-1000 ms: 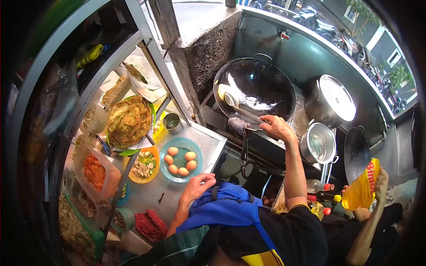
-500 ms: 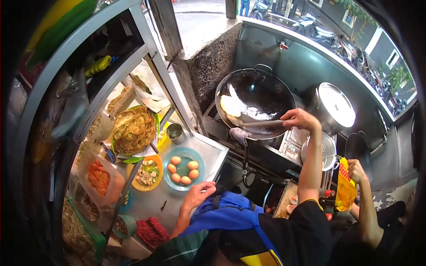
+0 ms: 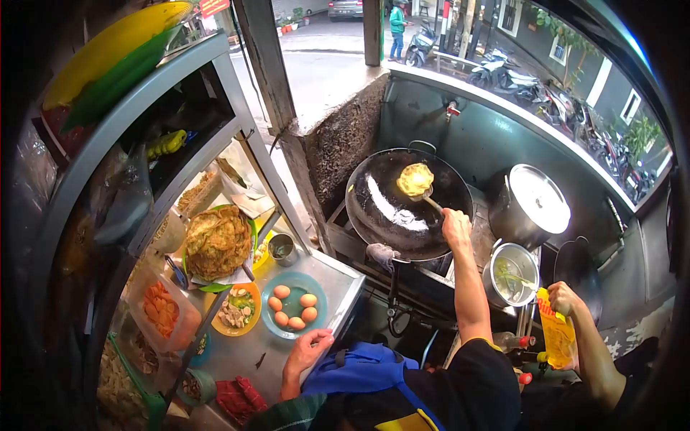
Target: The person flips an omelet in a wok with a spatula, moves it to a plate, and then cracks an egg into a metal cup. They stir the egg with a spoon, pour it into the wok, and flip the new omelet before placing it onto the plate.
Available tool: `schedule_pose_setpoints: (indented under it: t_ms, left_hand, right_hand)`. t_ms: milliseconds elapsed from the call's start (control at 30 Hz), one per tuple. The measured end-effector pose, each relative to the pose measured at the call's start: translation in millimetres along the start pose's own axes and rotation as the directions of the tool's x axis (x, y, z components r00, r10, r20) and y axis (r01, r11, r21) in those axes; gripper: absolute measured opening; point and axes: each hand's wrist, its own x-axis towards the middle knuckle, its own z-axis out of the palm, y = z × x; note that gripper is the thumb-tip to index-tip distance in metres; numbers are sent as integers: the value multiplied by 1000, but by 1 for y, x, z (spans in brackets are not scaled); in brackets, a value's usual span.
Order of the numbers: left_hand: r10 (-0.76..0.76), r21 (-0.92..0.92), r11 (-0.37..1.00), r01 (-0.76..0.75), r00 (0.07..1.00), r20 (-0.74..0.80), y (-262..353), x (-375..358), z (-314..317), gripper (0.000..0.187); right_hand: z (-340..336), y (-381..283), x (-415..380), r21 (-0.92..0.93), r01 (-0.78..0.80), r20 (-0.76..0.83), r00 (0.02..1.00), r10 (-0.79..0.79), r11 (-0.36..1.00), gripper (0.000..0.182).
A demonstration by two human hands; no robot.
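My right hand [image 3: 458, 228] is wrapped round the handle of a spatula [image 3: 434, 205] over the big black wok [image 3: 366, 230]. A yellow fried egg [image 3: 415, 179] sits at the spatula's far end. White glare lies across the wok's inside. My left hand [image 3: 309, 350] rests by the edge of the metal counter, fingers loosely bent, with nothing in it. Closest to it is a blue plate [image 3: 321, 285] with several brown eggs [image 3: 296, 323]. Next to that stands an orange bowl [image 3: 248, 330] of chopped meat and greens.
At right another person's hand [image 3: 567, 299] grips a yellow pouch [image 3: 557, 334] above bottles [image 3: 512, 341]. A lidded pot [image 3: 539, 201] and a smaller pot [image 3: 527, 260] stand beside the wok. Left, behind the cabinet frame [image 3: 248, 133], are stacked omelettes [image 3: 219, 244] and a carrot tub [image 3: 162, 305].
My right hand has swung left and down. The egg has gone from the wok's left side to the middle, on the spatula. The view has tilted up slightly. My left hand stays by the counter.
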Motion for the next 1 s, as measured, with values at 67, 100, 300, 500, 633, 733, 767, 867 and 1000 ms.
schedule_pose_setpoints:
  t_ms: [67,100,300,500,633,733,767,867,1000]
  left_hand:
    - [-6,-24,1000,6,1000,4,-3,-3,3,26]
    - [8,-43,999,-8,1000,7,-2,-2,3,26]
    - [42,11,999,-42,999,-2,11,1,3,24]
    - [58,-14,998,-58,998,-27,1,-6,0,24]
    - [93,1,996,-93,996,-7,-7,-11,-2,29]
    - [97,-21,995,-98,994,-52,-2,-16,-3,30]
    - [82,-23,996,-82,997,4,-3,-15,-5,28]
    - [73,-7,997,-72,995,74,-3,-12,-6,26]
    - [115,46,992,-121,987,108,-6,-10,-7,26]
  right_hand:
    - [20,6,-5,36,-10,-39,999,11,999,28]
    - [27,4,-10,40,-1,-37,999,3,999,28]
    - [62,-4,-12,129,-81,-54,995,89,988,36]
    - [38,-1,-35,81,10,-100,995,-2,997,42]
    - [-24,14,-67,209,175,-137,979,-148,962,45]
    - [-107,-5,-100,424,92,77,988,-136,901,45]
    - [-127,-3,-108,435,93,121,980,-161,895,45]
    - [-192,-10,-135,400,57,287,940,-184,915,44]
    - [-232,-26,-177,621,186,151,925,-349,761,42]
